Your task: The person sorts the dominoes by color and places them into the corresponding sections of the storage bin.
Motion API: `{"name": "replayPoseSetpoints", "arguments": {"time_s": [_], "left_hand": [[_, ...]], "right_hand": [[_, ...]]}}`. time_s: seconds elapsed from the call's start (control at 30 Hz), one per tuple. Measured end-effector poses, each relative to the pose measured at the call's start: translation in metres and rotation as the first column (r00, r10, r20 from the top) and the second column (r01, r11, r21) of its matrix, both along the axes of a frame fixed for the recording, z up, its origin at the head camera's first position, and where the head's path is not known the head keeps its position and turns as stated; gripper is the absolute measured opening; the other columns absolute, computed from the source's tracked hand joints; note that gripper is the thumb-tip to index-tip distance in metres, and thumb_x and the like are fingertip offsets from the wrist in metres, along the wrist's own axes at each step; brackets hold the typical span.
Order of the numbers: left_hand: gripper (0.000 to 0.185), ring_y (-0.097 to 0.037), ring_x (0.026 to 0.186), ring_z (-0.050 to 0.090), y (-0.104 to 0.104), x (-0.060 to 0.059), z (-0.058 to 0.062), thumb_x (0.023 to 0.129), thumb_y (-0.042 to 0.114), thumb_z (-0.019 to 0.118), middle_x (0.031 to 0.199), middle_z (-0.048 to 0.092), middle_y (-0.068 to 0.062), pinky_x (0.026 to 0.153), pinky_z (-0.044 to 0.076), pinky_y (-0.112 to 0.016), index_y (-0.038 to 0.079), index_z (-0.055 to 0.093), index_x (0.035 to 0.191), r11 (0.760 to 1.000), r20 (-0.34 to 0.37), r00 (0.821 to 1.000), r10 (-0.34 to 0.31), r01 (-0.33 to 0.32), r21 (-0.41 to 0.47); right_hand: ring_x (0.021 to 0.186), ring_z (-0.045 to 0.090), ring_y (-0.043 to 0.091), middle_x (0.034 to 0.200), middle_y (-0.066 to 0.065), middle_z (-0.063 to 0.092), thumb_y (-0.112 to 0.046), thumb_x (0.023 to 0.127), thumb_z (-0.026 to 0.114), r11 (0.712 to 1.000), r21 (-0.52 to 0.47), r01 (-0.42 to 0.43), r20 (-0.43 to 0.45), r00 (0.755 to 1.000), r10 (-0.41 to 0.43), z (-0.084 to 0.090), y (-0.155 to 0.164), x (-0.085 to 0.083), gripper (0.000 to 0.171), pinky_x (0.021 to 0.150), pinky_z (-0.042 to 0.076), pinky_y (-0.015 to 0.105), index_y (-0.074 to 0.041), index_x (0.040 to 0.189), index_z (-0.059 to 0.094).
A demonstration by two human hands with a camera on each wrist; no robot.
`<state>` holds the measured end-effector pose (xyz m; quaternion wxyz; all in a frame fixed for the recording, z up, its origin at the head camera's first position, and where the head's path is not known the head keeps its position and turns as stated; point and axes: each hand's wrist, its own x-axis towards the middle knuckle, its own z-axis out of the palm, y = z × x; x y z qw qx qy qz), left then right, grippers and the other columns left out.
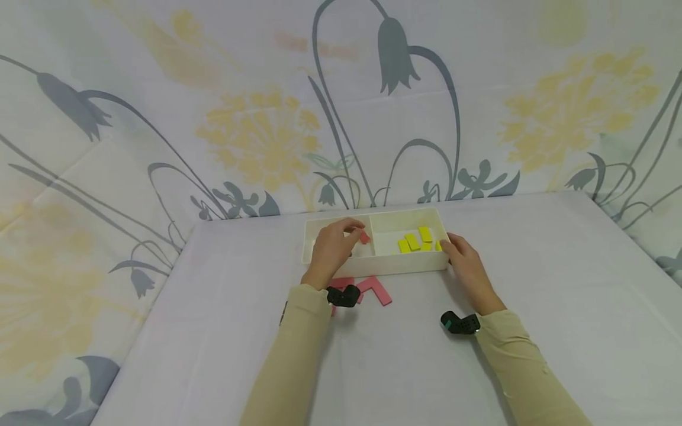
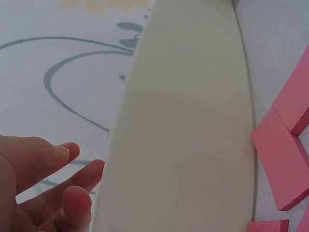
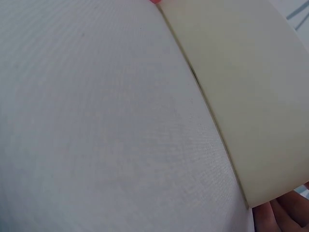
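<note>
Nearest you, just behind your left wrist on the worktop (image 1: 533,284), lie flat pink blocks (image 1: 376,290), one an L-shape; the left wrist view shows their matte pink faces and squared edges beside the tray's outer wall.

Just beyond them sits the white tray (image 1: 389,266), a shallow rectangular box split by a divider into two compartments. The compartment under your left hand holds, as far as you can see, only the small red-pink piece (image 1: 364,238) you have there. The compartment by your right hand holds several yellow blocks (image 1: 415,241), small flat rectangles lying loosely together.

Your left hand (image 1: 333,248) reaches over the near wall into the left compartment, wrist low, fingers curled forward, thumb and fingertips pinching the red-pink piece above the tray floor next to the divider. Your right hand (image 1: 466,260) lies against the tray's right end, fingers fairly straight and pressed to the corner, nothing gripped; the right wrist view shows only fingertips at the tray's wall. Both sleeves are beige.
</note>
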<state>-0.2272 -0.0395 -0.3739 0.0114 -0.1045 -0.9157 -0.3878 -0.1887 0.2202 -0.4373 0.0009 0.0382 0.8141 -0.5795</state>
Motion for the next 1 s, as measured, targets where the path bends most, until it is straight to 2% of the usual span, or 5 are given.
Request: {"name": "replayPoseSetpoints", "arguments": {"time_s": [0.2,0.4,0.63,0.83,1.0], "left_hand": [[0.026,-0.015,0.053,0.057,-0.009,0.007,0.004,0.089,0.029,0.048,0.093,0.061,0.003,0.053,0.044,-0.029,0.019,0.061,0.109,0.998,-0.006,1.0,0.01,-0.01,0.066],[0.02,-0.012,0.055,0.057,-0.02,0.012,0.002,0.09,0.033,0.049,0.084,0.06,0.005,0.052,0.042,-0.03,0.022,0.061,0.102,0.997,-0.022,1.0,-0.015,0.016,0.07],[0.021,-0.014,0.057,0.058,-0.028,0.021,0.004,0.09,0.033,0.05,0.083,0.064,-0.002,0.055,0.044,-0.029,0.02,0.062,0.1,0.996,-0.018,1.0,-0.022,0.023,0.081],[0.022,-0.016,0.06,0.059,-0.032,0.027,0.006,0.09,0.033,0.05,0.083,0.063,-0.001,0.053,0.044,-0.029,0.018,0.062,0.099,0.998,-0.001,0.999,-0.036,0.036,0.053],[0.022,-0.015,0.064,0.06,-0.035,0.036,0.006,0.09,0.033,0.05,0.081,0.062,0.004,0.057,0.044,-0.029,0.017,0.063,0.098,0.998,0.005,0.998,-0.066,0.066,-0.01]], "right_hand": [[0.121,0.033,0.028,0.139,0.012,0.031,-0.05,0.092,0.033,1.0,0.013,-0.012,0.0,1.0,0.012,0.003,-0.004,0.001,0.064,0.098,0.027,0.047,-0.008,0.14,0.026],[0.122,0.033,0.029,0.14,0.012,0.03,-0.052,0.091,0.032,0.999,0.031,-0.014,0.008,1.0,0.014,0.002,-0.004,0.002,0.067,0.098,0.026,0.048,-0.008,0.14,0.024],[0.122,0.032,0.029,0.14,0.012,0.029,-0.051,0.092,0.032,1.0,0.03,-0.006,0.015,1.0,0.006,0.002,-0.001,0.002,0.066,0.098,0.027,0.048,-0.007,0.14,0.024],[0.122,0.033,0.029,0.14,0.012,0.03,-0.05,0.092,0.032,1.0,0.023,-0.006,0.016,1.0,0.005,0.001,0.0,0.002,0.064,0.097,0.028,0.048,-0.007,0.14,0.025],[0.123,0.032,0.027,0.14,0.011,0.03,-0.051,0.091,0.034,1.0,0.008,-0.008,0.01,1.0,0.008,0.001,-0.001,0.001,0.065,0.098,0.028,0.047,-0.009,0.14,0.026]]}}
